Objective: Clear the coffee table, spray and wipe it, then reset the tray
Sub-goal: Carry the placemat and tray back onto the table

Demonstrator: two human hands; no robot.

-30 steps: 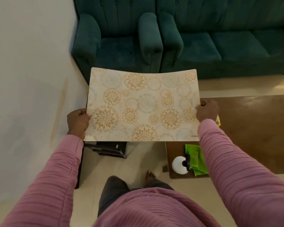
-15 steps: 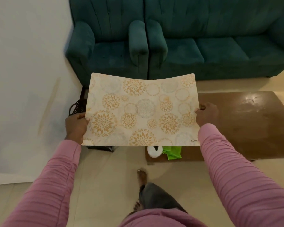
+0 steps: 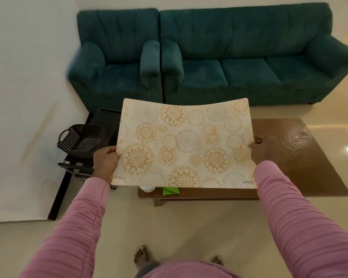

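A cream placemat [image 3: 184, 144] with gold flower rings is held flat in the air over the left end of the brown coffee table [image 3: 301, 155]. My left hand [image 3: 105, 162] grips its left edge and my right hand [image 3: 260, 150] grips its right edge. The mat sags slightly in the middle. Under its near edge a white spray bottle top [image 3: 148, 188] and a green cloth [image 3: 170, 190] peek out on the table's front left corner. A wet sheen shows on the table's far right part.
A black basket [image 3: 79, 140] sits on a black side stand [image 3: 100, 121] left of the table, against the white wall. A teal armchair [image 3: 117, 63] and teal sofa [image 3: 249, 57] stand behind. My bare feet are on the tiled floor [image 3: 179, 227].
I have stepped back and turned right, so the table, basket and sofa show more fully. The placemat has moved right, over the table's left end, still held by both hands.
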